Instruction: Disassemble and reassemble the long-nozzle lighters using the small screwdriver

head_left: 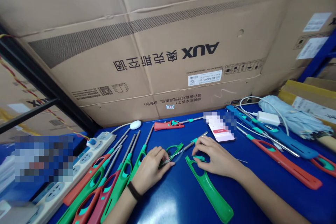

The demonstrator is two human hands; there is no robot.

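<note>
My left hand (157,162), with a black band at the wrist, pinches a small part joined to thin wires; its fingertips hide most of it. Beside those fingers lies a green handle piece (175,149). My right hand (208,155) has its thumb and index finger around a small teal piece (201,158). Just below it, a green lighter half-shell (214,194) rests on the blue table. A metal tube (189,145) with a teal collar runs between the two hands, its far end passing by the right fingers.
Several red and green lighters (123,178) lie at left beside a white power strip (85,157). A red lighter (168,126) and a phone (221,131) are behind the hands. Right are red and blue lighters (286,140), a white adapter (267,118) and cloth. A cardboard wall (157,35) stands behind.
</note>
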